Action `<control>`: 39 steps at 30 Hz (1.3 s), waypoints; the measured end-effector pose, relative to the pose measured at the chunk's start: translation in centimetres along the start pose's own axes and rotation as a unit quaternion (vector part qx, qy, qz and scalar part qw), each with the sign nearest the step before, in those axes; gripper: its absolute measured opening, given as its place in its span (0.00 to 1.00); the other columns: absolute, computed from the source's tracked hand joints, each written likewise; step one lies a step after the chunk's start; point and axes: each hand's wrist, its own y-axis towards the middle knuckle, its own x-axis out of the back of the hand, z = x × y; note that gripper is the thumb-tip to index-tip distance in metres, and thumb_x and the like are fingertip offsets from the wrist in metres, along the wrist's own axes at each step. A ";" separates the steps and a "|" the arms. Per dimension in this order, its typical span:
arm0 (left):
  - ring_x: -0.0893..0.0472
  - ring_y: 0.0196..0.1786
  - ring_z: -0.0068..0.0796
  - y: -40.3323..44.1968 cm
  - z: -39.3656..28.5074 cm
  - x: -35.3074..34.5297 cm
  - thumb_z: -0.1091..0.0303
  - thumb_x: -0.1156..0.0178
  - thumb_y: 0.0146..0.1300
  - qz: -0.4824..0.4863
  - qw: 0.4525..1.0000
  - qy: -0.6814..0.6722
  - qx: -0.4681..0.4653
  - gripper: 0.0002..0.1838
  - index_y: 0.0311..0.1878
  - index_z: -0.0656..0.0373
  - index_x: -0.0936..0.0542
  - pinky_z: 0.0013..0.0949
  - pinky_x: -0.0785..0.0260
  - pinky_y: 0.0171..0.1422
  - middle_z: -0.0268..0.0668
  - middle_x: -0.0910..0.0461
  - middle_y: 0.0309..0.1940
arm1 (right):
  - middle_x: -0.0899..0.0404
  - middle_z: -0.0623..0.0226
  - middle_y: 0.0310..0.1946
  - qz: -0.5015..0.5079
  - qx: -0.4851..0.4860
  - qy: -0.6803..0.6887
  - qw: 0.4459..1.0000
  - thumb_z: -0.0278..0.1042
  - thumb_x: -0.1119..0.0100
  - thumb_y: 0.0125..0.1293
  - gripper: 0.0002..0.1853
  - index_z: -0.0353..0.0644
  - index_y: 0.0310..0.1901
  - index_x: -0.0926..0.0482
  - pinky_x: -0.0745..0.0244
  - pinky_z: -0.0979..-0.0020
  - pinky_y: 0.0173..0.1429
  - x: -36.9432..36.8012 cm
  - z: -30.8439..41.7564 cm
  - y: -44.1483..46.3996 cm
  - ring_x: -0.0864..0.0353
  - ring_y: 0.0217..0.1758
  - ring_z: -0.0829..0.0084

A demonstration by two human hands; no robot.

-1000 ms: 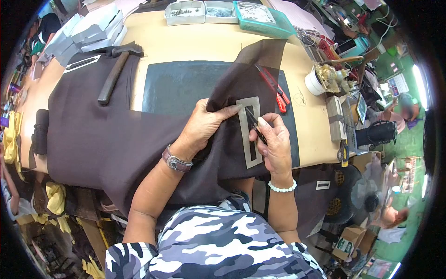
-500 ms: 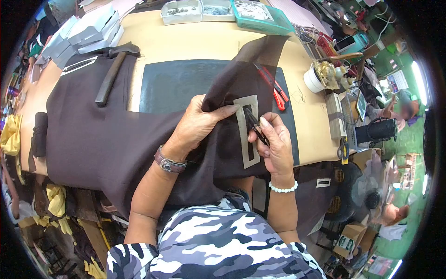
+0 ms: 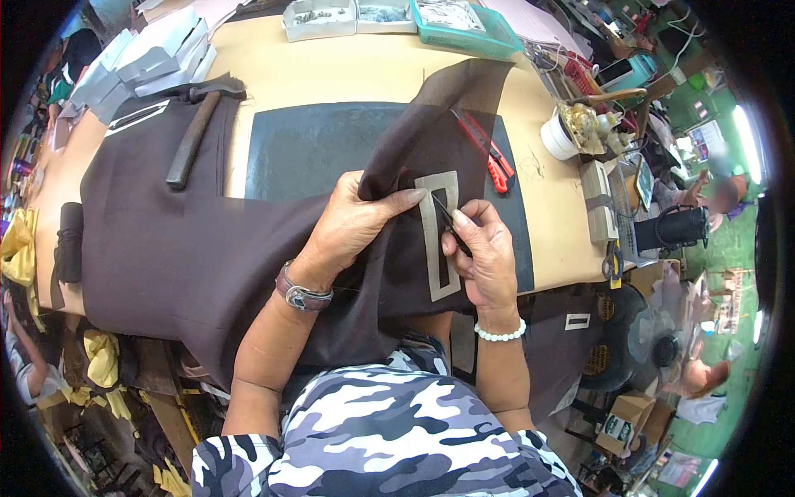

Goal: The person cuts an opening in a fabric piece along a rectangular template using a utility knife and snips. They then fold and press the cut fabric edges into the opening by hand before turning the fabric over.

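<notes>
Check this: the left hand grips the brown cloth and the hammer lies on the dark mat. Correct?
Not quite: in the head view, the hammer lies on the brown cloth, not the dark mat. The left hand does grip the cloth.

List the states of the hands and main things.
Left hand: pinching brown fabric
Right hand: gripping black snips
Black snips: blades' opening unclear
Brown fabric: draped, creased, partly raised
Beige rectangular frame: flat on fabric
Hammer: lying on fabric
Red utility knife: lying
Teal tray: open, holding pieces
</notes>
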 end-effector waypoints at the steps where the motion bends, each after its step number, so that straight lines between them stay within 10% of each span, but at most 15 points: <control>1: 0.22 0.33 0.18 -0.1 -0.1 -0.1 0.71 0.36 0.59 -0.007 1.000 -0.005 0.008 0.08 0.38 0.67 0.19 0.23 0.28 0.38 0.33 0.19 0.32 | 0.23 0.67 0.20 -0.001 0.004 0.000 1.000 0.32 0.41 0.65 0.11 0.44 0.43 0.34 0.55 0.87 0.13 0.0 -0.1 0.0 0.44 0.10 0.91; 7: 0.23 0.33 0.17 0.2 1.0 -0.6 0.69 0.36 0.60 -0.060 0.998 -0.020 0.020 0.09 0.40 0.65 0.19 0.23 0.29 0.38 0.32 0.19 0.32 | 0.26 0.70 0.20 -0.063 0.109 -0.208 0.970 0.32 0.46 0.68 0.09 0.40 0.41 0.35 0.49 0.86 0.17 -1.4 -1.0 -0.9 0.41 0.15 0.91; 39: 0.23 0.32 0.17 -1.9 3.2 -3.9 0.69 0.37 0.62 -0.177 0.979 -0.089 -0.045 0.08 0.37 0.64 0.19 0.23 0.32 0.37 0.32 0.19 0.31 | 0.29 0.70 0.23 -0.111 0.118 0.023 0.987 0.36 0.53 0.72 0.09 0.43 0.43 0.39 0.48 0.86 0.18 -3.6 -3.3 -2.6 0.41 0.17 0.90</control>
